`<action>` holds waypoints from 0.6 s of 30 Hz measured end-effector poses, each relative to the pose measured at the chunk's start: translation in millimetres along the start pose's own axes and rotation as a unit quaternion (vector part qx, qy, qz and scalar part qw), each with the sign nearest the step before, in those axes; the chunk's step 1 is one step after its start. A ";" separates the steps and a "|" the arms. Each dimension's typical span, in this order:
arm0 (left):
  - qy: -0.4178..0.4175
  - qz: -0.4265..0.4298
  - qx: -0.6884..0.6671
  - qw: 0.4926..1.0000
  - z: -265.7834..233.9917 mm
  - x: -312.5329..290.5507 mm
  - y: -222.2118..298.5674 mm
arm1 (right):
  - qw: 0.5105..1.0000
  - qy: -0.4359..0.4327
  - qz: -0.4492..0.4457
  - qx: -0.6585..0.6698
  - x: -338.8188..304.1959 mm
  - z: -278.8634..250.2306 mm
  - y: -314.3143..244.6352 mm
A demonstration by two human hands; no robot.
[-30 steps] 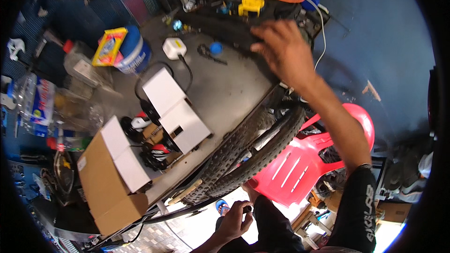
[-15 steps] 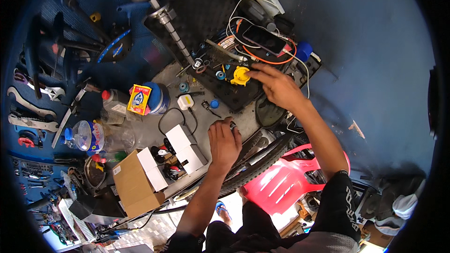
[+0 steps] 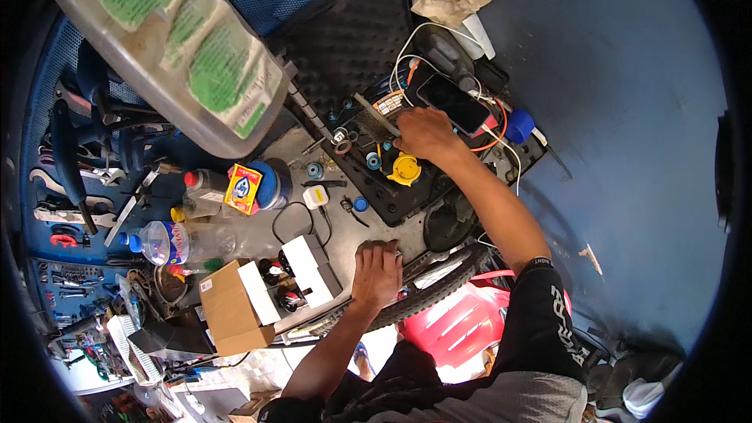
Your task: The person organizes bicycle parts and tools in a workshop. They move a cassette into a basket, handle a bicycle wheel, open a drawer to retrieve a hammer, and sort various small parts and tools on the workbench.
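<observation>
My left hand (image 3: 377, 274) is closed at the bench's near edge, above the bicycle tyre (image 3: 439, 286). Its fingers curl round something small that they mostly hide. Over the black tray, my right hand (image 3: 427, 135) bends its fingers round the near end of a brush with a pale, narrow handle (image 3: 371, 112); the fingertips are partly hidden. A yellow round cap-like part (image 3: 405, 170) lies on the tray just below that hand. Beside it sit a small blue ring-shaped part (image 3: 373, 160) and a brown ring (image 3: 342, 147).
A large clear bottle (image 3: 180, 55) hangs close at upper left. A phone (image 3: 454, 102) with cables lies beyond my right hand. An open cardboard box (image 3: 235, 309), a white box (image 3: 309, 270), plastic bottles (image 3: 168, 243) and a blue tub (image 3: 274, 184) stand on the left. A red chair (image 3: 454, 325) is below.
My right hand has left the yellow part and moved up and left to the brush. My left hand has drawn back toward the bench edge. The view has shifted, bringing the hanging bottle closer.
</observation>
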State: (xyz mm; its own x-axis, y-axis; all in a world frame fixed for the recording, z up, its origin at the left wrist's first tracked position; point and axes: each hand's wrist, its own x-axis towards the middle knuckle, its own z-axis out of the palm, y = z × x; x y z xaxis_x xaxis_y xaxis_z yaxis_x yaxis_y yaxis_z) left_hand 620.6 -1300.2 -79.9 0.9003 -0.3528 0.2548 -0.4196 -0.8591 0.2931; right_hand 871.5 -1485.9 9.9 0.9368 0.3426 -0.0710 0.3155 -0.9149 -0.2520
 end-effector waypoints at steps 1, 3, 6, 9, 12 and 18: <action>-0.002 -0.003 0.002 1.000 0.5 -0.6 -0.9 | 1.000 -0.014 -0.004 0.005 7.8 -3.5 2.7; -0.008 -0.009 -0.001 1.000 3.6 -2.0 -0.1 | 0.999 -0.040 0.017 0.028 20.0 -25.7 8.7; -0.032 -0.025 -0.008 0.999 4.6 -2.6 -0.7 | 0.996 0.007 -0.001 0.089 34.2 -73.1 40.1; -0.002 -0.014 -0.017 1.000 4.7 -0.3 -1.5 | 0.984 0.053 -0.009 0.169 32.6 -112.7 53.6; -0.002 -0.015 -0.025 1.000 4.6 0.8 -1.6 | 0.963 0.068 0.001 0.260 28.3 -112.7 59.0; -0.012 -0.027 -0.019 0.999 1.5 0.2 -0.2 | 0.979 0.060 -0.043 0.191 -24.9 -72.1 11.0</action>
State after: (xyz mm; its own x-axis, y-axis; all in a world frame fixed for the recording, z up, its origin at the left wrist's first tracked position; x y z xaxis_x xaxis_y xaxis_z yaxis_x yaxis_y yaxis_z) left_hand 621.1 -1300.7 -81.3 0.9239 -0.3156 0.2163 -0.3743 -0.8627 0.3401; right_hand 862.5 -1519.9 78.5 0.9277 0.3659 0.0742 0.3355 -0.7298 -0.5957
